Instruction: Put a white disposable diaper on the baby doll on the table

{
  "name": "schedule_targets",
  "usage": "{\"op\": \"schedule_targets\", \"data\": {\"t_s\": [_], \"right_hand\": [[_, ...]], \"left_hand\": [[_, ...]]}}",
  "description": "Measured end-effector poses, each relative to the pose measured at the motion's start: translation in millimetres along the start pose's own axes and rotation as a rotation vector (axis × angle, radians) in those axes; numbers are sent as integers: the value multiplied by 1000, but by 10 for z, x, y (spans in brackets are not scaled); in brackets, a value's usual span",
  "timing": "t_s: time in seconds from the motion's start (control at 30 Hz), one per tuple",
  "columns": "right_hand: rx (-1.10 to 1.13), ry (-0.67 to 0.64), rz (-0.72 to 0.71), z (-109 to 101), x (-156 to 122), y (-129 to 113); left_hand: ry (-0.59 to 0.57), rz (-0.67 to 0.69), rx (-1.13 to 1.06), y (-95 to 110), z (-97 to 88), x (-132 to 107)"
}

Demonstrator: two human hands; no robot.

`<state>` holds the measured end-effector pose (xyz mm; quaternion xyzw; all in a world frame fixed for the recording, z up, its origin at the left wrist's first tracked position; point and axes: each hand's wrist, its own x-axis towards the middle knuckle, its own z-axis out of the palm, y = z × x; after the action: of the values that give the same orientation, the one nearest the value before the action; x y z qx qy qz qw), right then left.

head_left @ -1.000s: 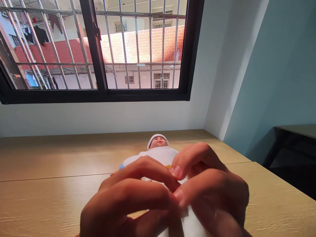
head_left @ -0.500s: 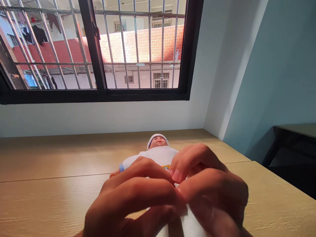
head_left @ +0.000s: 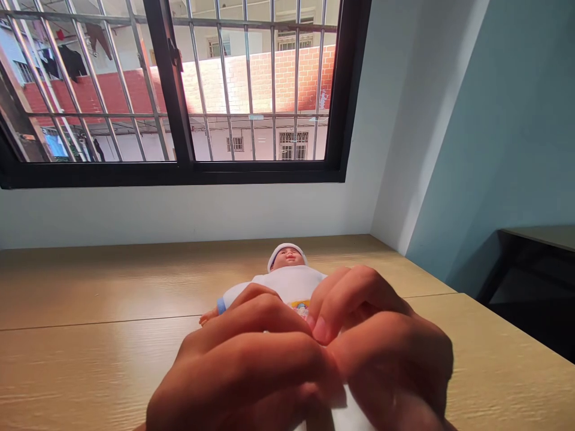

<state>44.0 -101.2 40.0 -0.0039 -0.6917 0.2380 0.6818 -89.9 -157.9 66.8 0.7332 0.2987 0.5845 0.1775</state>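
A baby doll (head_left: 287,281) in a white top and white cap lies on its back on the wooden table, head toward the window. Its blue cuff and one small hand show at the left, and a coloured print is on its front. Over its lower body, my left hand (head_left: 242,365) and my right hand (head_left: 381,341) meet with bent fingers pressed together at the tips. Below them shows some white material (head_left: 348,410), partly in shadow. Whatever the fingertips pinch is hidden behind them.
The wooden tabletop (head_left: 90,359) spreads to both sides, with a seam across it. Behind it stand a white wall (head_left: 188,215) and a black-framed window (head_left: 260,173) with metal bars. To the right are a blue-green wall and a dark piece of furniture (head_left: 530,287).
Both hands have shifted slightly downward, and the fingers have drawn closer together. More of the coloured print on the doll shows, and less of the white material below the hands.
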Motion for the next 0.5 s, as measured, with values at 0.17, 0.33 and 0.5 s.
{"op": "schedule_targets", "data": {"t_s": [0.17, 0.33, 0.5], "right_hand": [[6, 142, -3, 160, 79, -71], [-24, 106, -45, 136, 74, -30], [-79, 142, 0, 122, 60, -49]], "left_hand": [[-9, 9, -4, -1, -4, -7], [49, 46, -20, -46, 33, -45], [81, 11, -59, -32, 37, -70]]}}
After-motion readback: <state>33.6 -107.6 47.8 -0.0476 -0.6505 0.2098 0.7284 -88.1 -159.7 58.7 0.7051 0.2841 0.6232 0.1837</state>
